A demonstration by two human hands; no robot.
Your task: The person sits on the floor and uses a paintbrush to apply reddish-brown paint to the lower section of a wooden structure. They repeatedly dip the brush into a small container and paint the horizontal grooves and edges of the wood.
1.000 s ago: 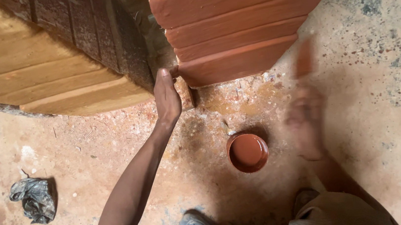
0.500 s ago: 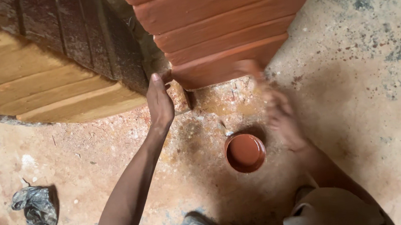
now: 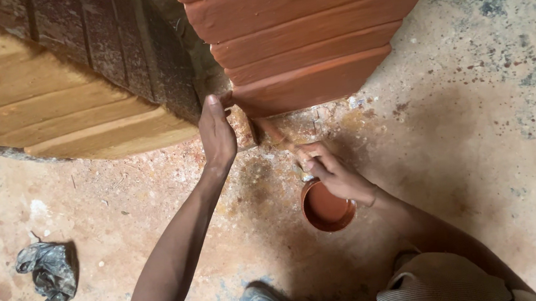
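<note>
**Red coat reached the lowest plank; corner block and left stack unpainted**

Head view: The right hand (image 3: pixel 337 175) was closed around a thin paint-stained brush (image 3: pixel 278 137), its tip lying against the bottom corner of the stack of red-painted wooden planks (image 3: pixel 309 40). The left hand (image 3: pixel 215 131), fingers together and flat, pressed on a small pale wooden block (image 3: pixel 241 125) wedged beside that corner. A round bowl of red-brown paint (image 3: pixel 327 206) sat on the stained concrete floor (image 3: pixel 498 133), just under the right hand. By my judgement, the visible plank faces were already coated, while the neighbouring stack of bare tan and dark planks (image 3: pixel 63 99) looked untouched. A crumpled grey rag (image 3: pixel 47 270) lay well apart.
</note>
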